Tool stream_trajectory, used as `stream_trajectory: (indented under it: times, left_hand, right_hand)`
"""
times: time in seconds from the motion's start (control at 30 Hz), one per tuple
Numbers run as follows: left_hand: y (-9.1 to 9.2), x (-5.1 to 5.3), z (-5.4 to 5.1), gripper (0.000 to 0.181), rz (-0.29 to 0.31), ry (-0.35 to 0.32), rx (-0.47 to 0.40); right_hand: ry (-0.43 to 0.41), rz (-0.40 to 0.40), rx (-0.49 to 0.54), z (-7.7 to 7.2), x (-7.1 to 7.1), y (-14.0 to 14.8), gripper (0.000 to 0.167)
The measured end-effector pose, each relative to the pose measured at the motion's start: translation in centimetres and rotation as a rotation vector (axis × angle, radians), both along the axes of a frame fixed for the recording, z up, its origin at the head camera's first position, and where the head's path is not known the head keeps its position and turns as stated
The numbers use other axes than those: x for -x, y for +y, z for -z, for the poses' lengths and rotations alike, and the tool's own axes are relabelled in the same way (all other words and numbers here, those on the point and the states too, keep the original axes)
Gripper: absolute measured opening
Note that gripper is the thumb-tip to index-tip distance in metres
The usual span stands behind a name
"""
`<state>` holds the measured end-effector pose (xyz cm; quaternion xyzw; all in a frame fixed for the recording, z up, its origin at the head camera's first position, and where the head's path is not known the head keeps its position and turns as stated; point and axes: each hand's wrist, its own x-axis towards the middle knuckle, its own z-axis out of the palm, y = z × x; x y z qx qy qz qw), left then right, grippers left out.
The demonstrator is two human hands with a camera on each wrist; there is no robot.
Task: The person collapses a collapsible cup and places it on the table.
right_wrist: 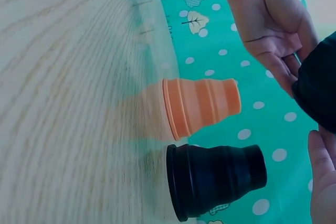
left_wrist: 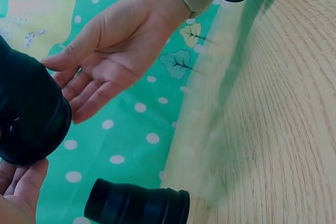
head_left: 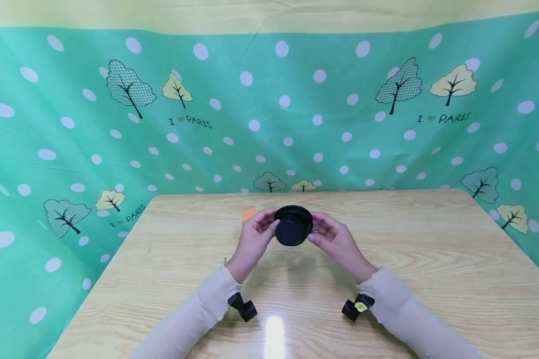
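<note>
Both hands hold a black collapsible cup (head_left: 291, 233) above the middle of the table. Its wide rim points away and its narrow round base tilts toward the head camera. My left hand (head_left: 255, 239) pinches one side, thumb in front and fingers partly behind. On the other side my right hand (head_left: 339, 244) grips it near the rim, thumb toward me. An orange ribbed cup (right_wrist: 202, 107) stands wide end down on the table, mostly hidden by my left hand in the head view. Beside it another black ribbed cup (right_wrist: 215, 179) stands wide end down, unseen from the head.
The light wood-grain table (head_left: 184, 299) reaches back to a green dotted curtain (head_left: 269, 89) with printed trees. Small black wrist cameras hang under both beige sleeves (head_left: 206, 299), low over the table.
</note>
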<state>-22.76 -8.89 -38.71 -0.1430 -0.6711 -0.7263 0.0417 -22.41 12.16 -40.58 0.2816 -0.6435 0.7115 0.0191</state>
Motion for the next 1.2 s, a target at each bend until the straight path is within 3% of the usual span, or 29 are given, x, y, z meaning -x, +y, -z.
stream_trajectory:
  times: [0.33, 0.6, 0.83, 1.2]
  left_hand:
    - [0.3, -0.3, 0.2, 0.030, -0.007, 0.010, -0.022]
    - [0.5, -0.9, 0.2, 0.029, 0.072, 0.029, 0.055]
    - [0.1, -0.4, 0.1, 0.032, 0.053, 0.035, 0.098]
    - [-0.1, 0.0, 0.6, 0.035, 0.151, 0.088, 0.260]
  right_hand:
    - [0.095, 0.061, -0.042, 0.0, -0.4, -0.5, 0.034]
    - [0.051, 0.109, 0.007, -0.1, -0.1, -0.3, 0.030]
    - [-0.001, 0.083, -0.090, -0.8, -0.2, 0.3, 0.033]
    - [-0.027, 0.105, -0.255, -1.7, -0.4, 0.5, 0.027]
